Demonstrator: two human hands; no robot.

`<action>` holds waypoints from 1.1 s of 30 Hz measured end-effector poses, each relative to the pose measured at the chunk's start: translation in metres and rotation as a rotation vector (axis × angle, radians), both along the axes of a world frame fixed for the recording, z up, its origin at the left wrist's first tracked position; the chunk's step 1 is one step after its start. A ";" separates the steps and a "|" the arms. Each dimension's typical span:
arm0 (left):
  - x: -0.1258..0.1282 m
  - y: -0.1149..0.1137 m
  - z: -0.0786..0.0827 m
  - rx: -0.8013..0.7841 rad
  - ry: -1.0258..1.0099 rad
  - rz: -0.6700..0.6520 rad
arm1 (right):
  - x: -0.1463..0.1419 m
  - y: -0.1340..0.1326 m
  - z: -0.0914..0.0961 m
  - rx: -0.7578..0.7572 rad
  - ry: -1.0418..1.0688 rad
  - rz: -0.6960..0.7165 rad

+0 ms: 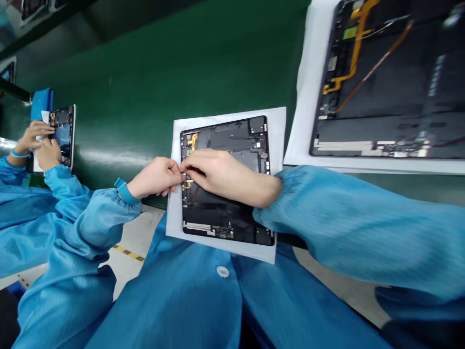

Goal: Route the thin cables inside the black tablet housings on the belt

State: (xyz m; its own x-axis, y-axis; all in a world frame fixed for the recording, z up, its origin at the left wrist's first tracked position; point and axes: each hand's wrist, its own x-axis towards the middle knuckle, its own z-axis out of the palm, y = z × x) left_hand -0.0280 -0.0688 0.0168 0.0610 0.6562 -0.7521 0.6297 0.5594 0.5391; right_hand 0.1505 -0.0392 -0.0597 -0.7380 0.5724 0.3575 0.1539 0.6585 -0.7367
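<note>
An opened tablet housing, black with orange flex cables along its left side, lies on a white foam sheet in front of me. My left hand is at the housing's left edge, its fingers pinched together. From the right, my right hand reaches over the housing, thumb and forefinger closed near that same edge. The fingertips of both hands almost meet beside the orange flex cable. Whatever lies between them is too small or hidden to make out.
A larger-looking opened tablet housing rests on white sheeting at the right. At the left, a co-worker's hands work on another tablet beside a blue item. All stand along a green bench.
</note>
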 end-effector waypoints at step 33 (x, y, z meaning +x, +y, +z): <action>-0.004 0.024 -0.011 0.123 -0.003 0.109 | -0.004 0.022 0.004 -0.096 -0.106 -0.207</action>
